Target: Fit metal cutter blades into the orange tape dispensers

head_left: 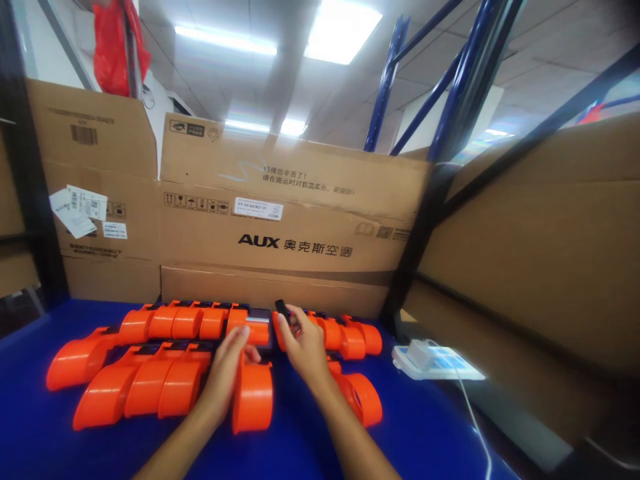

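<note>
Left hand (227, 370) rests fingers-down on an orange unit (253, 393), mid-table. Right hand (303, 343) pinches a small black part (283, 311), maybe a clip, just right of it. Seat it square, steady the unit.

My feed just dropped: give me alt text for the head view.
Two bare hands work among orange plastic devices lined up in two rows on a blue table; the right hand pinches a small black part, the left hand rests on one device. Cardboard boxes stand behind.
</note>
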Tool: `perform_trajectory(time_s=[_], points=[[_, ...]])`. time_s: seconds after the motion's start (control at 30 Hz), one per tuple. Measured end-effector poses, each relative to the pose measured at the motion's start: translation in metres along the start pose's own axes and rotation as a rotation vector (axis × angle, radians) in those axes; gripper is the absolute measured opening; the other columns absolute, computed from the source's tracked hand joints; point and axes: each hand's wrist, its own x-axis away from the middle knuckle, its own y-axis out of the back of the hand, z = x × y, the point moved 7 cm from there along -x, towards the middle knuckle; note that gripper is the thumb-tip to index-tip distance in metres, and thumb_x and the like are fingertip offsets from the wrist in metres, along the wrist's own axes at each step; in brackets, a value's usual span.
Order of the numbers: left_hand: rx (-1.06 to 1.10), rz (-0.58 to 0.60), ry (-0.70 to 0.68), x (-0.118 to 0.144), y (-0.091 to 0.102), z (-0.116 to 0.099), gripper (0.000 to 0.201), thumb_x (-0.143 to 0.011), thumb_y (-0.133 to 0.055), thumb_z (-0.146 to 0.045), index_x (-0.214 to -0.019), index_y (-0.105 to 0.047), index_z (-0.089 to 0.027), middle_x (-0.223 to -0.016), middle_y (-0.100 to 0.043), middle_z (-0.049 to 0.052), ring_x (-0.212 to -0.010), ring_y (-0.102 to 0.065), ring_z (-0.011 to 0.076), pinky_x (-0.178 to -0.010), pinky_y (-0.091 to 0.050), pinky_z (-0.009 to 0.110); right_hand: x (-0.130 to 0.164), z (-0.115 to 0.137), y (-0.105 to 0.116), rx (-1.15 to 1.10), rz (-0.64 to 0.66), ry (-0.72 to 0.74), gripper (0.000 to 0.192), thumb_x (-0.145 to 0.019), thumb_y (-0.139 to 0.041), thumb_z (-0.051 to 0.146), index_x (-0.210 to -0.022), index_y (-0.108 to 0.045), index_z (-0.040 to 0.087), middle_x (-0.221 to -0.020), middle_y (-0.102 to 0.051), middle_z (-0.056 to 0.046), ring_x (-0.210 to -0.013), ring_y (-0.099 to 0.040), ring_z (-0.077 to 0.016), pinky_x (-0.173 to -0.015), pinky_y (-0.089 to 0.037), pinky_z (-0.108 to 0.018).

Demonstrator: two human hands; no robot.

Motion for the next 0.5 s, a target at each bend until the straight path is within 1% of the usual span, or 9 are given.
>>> perform_trajectory(time_s=[0.1,0.17,0.23,0.33,0.43,0.5], points=[[-0.108,0.099,0.071,0.004,-0.009,0.007,0.042,-0.070,-0.077,-0.049,-0.094,-0.064,-0.018,-0.061,-0.068,0.001,-0.054,-0.063,0.0169,-0.054,-0.044,0.024,-0.002,0.004,0.015,-0.015,-0.009,0.080,0.036,-0.095,-0.053,0.040,-0.122,-0.063,0.020,-0.085,-0.068,-0.006,-0.071,-0.060,-0.0182,-0.068,-0.050,-0.030],[-0.227,0.193,0.131,0.009,-0.016,0.014,0.045,-0.074,-0.074,-0.047,-0.107,-0.062,-0.019,-0.065,-0.071,0.002,-0.058,-0.064,0.0180,-0.054,-0.043,0.024,-0.001,0.009,0.019,0.018,0.023,0.134,0.033,-0.094,-0.055,0.037,-0.121,-0.065,0.021,-0.091,-0.067,-0.007,-0.076,-0.061,-0.0187,-0.073,-0.050,-0.031],[-0.312,0.255,0.156,0.012,-0.019,0.018,0.046,-0.077,-0.071,-0.044,-0.115,-0.059,-0.020,-0.068,-0.072,0.002,-0.059,-0.065,0.0189,-0.053,-0.042,0.024,0.000,0.014,0.020,0.043,0.075,0.172,0.031,-0.094,-0.056,0.033,-0.121,-0.065,0.022,-0.097,-0.067,-0.007,-0.082,-0.061,-0.0188,-0.077,-0.050,-0.031],[-0.324,0.265,0.144,0.014,-0.020,0.017,0.043,-0.076,-0.070,-0.039,-0.113,-0.059,-0.020,-0.069,-0.072,0.003,-0.060,-0.066,0.0199,-0.054,-0.044,0.025,0.003,0.018,0.020,0.059,0.172,0.205,0.029,-0.094,-0.056,0.030,-0.120,-0.065,0.023,-0.102,-0.066,-0.007,-0.090,-0.062,-0.0194,-0.081,-0.050,-0.032],[-0.254,0.240,0.142,0.014,-0.021,0.014,0.042,-0.072,-0.072,-0.035,-0.111,-0.062,-0.021,-0.069,-0.072,0.002,-0.060,-0.067,0.0205,-0.057,-0.046,0.027,0.007,0.023,0.018,0.067,0.277,0.237,0.027,-0.092,-0.057,0.028,-0.118,-0.067,0.024,-0.103,-0.068,-0.007,-0.094,-0.062,-0.0204,-0.085,-0.050,-0.034],[-0.214,0.225,0.137,0.014,-0.021,0.012,0.042,-0.070,-0.073,-0.032,-0.109,-0.063,-0.021,-0.070,-0.072,0.002,-0.060,-0.068,0.0210,-0.058,-0.047,0.027,0.010,0.026,0.016,0.077,0.323,0.248,0.027,-0.092,-0.058,0.027,-0.117,-0.068,0.024,-0.103,-0.068,-0.007,-0.094,-0.062,-0.0210,-0.085,-0.050,-0.035]])
